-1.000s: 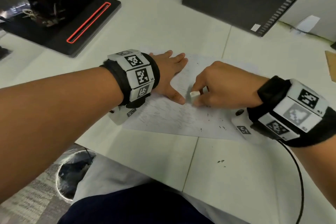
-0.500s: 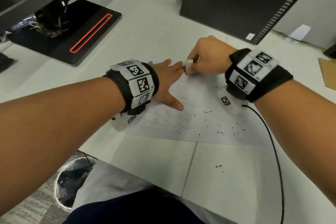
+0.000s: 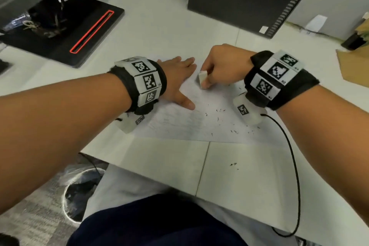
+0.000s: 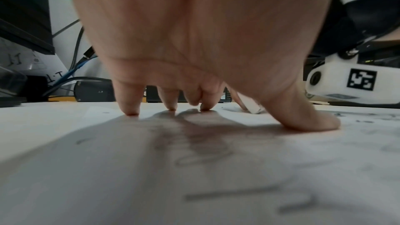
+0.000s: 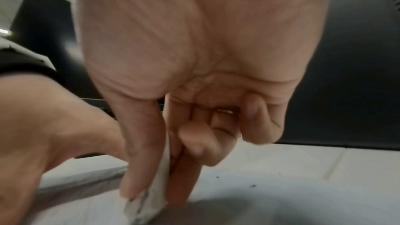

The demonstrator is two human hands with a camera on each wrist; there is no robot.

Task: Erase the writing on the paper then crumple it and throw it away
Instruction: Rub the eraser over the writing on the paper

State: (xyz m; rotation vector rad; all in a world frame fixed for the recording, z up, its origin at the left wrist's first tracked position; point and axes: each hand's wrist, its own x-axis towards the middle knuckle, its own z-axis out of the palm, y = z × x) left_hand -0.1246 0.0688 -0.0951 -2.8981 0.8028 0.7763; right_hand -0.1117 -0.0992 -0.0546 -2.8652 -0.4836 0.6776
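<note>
Two hands on the paper (image 3: 179,124), which lies flat on the table (image 3: 249,175) near its front edge. Left hand (image 3: 177,78) spread flat, fingers (image 4: 129,102) straight, pinning the sheet. Right hand (image 3: 223,66) pinches the eraser (image 3: 202,78) between thumb and fingers, its tip on the sheet's far part. Faint writing remains near the left wrist. Best practice, likely: short strokes away from the pinning hand, firm hold-down to avoid tearing, brush crumbs (image 3: 219,118) aside.
</note>
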